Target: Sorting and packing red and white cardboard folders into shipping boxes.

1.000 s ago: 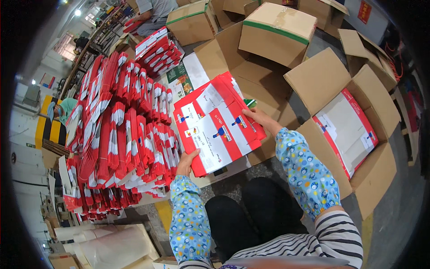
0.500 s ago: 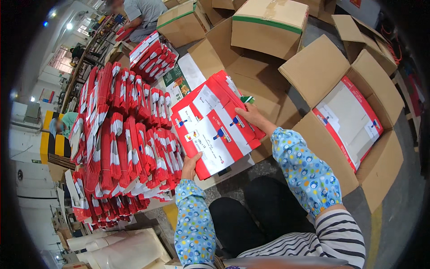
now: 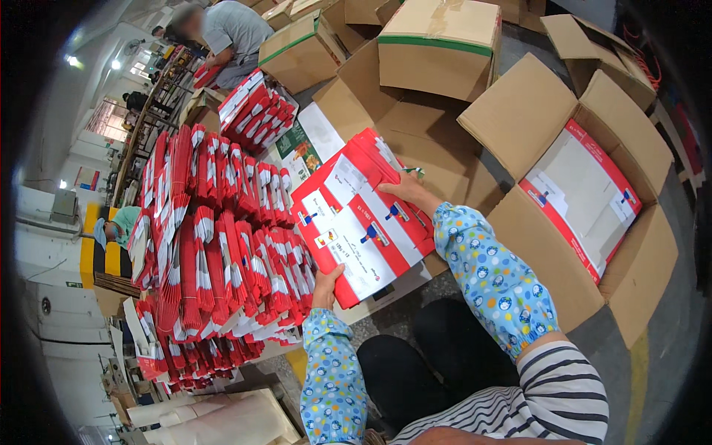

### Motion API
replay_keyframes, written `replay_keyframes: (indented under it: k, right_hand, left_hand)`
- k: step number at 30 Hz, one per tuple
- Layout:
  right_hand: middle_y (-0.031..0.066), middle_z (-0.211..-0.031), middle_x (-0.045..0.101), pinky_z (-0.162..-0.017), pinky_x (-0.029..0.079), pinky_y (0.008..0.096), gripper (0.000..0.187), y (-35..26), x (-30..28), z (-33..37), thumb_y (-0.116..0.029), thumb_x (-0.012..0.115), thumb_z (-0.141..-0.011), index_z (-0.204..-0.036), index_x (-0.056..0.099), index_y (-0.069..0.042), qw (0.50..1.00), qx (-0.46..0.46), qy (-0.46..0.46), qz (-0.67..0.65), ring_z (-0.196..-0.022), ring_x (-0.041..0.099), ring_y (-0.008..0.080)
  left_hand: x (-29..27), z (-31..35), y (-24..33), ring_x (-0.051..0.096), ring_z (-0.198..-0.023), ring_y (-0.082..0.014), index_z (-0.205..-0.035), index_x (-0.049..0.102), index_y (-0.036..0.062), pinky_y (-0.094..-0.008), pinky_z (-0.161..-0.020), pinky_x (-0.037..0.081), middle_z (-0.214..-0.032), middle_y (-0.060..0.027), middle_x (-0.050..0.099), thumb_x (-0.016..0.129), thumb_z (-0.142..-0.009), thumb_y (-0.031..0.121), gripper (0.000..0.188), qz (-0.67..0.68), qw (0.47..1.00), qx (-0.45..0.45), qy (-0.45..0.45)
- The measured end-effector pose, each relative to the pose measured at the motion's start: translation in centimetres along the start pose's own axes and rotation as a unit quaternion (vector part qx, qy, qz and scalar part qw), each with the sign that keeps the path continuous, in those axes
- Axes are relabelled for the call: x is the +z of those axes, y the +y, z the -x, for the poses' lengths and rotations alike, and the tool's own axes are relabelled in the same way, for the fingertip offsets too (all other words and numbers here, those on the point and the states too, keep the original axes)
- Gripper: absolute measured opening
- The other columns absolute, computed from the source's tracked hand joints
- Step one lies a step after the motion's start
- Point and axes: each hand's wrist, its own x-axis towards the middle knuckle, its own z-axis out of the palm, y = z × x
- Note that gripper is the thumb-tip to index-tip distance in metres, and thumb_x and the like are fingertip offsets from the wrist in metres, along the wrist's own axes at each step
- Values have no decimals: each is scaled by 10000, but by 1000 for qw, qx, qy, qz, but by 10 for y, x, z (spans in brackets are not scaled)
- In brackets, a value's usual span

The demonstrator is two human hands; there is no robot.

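Note:
A stack of flat, folded red-and-white cartons (image 3: 360, 236) lies in front of me, between my two hands. My left hand (image 3: 326, 286) is closed on its near left corner, thumb on top and the other fingers mostly hidden beneath. At the far right edge, my right hand (image 3: 410, 190) grips the same stack, its fingers bent over the top. A small green-and-white piece shows beside the right fingers. Left of the held stack rise tall piles of similar flat cartons (image 3: 200, 245), packed on edge in layers.
At the right, an open brown box (image 3: 552, 256) holds red-and-white cartons (image 3: 541, 194). Another opened brown box (image 3: 437, 141) lies beyond my hands. Taped boxes with green strips (image 3: 434, 63) stand behind. A person in grey (image 3: 236, 33) bends at the far left.
The view has shifted slightly, so the piles sit a little lower and further right. Both hands keep hold of the carton stack, and its position between them looks nearly the same.

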Motion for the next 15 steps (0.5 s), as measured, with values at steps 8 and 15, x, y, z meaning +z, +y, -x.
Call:
replay_keyframes:
  k: [8,15]
  right_hand:
    - [229,-1361,398,-1041,325,520,861,-16,6,7,-541,747,-677,-1297,506,6,996,-60,61,37,-1292,366,393]
    - [235,-1319,409,-1025,330,533,749,-38,7,24,-398,787,-668,-1240,500,-8,990,-98,96,36,-1263,385,398]
  left_hand:
    - [-5,-1,-3,633,-1040,-282,-1287,505,-45,-396,-904,521,-1202,-184,625,731,-792,31,550,-10,1000,3,12]
    - [-2,4,-1,632,-1039,-285,-1274,517,-48,-393,-904,522,-1200,-182,626,720,-793,7,525,-7,1000,6,26]
